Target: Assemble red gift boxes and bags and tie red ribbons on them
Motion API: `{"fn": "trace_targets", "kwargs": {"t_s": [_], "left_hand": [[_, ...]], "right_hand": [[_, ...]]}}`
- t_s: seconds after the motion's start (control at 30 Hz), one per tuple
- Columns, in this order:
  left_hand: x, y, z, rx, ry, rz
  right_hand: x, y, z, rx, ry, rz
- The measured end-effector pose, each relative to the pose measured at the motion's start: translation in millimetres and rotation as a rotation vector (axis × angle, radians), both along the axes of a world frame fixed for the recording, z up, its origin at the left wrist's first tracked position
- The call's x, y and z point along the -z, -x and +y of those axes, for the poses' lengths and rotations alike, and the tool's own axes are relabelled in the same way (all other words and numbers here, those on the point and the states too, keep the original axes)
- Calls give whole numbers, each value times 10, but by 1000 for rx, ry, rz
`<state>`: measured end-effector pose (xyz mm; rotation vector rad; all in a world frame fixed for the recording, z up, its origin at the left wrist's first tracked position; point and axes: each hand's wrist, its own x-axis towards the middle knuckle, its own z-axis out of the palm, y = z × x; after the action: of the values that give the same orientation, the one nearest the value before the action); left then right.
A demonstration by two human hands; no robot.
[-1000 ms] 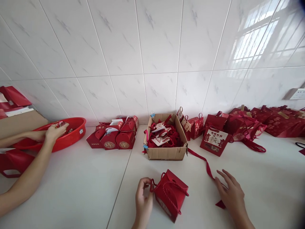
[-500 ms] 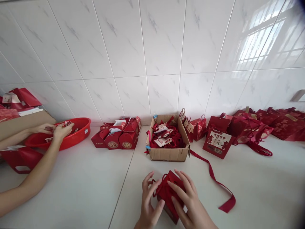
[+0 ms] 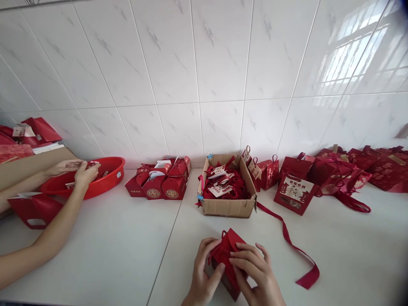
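Head view: left hand (image 3: 205, 272) and right hand (image 3: 259, 270) clasp a red box (image 3: 227, 255) (a ribbon (image 3: 286, 236) lies nearby).

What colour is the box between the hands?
The box is red, seen best in the head view.

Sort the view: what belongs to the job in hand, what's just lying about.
Likely the job's:
small red box, between left hand and right hand
perhaps loose ribbon and cardboard carton, untouched

Likely just lying about:
clustered red boxes
picture-fronted red box
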<state>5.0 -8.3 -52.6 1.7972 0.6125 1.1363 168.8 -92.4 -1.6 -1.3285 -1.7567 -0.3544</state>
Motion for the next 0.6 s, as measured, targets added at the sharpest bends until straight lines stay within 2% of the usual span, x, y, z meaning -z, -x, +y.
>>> {"fn": "trace_targets", "kwargs": {"t_s": [0.1, 0.2, 0.3, 0.43, 0.6], "left_hand": [[17, 3, 2, -64, 23, -22], [35, 4, 14, -118, 71, -62], [18, -2, 13, -160, 149, -114], [-39, -5, -5, -206, 317, -201], [-17, 44, 70, -357, 625, -430]], "right_hand": [[20, -60, -51, -14, -22, 24], [62, -83, -133, -56, -39, 136], [132, -45, -212, -39, -87, 443], [262, -64, -285, 148, -89, 945], [381, -385, -316, 327, 203, 1427]]}}
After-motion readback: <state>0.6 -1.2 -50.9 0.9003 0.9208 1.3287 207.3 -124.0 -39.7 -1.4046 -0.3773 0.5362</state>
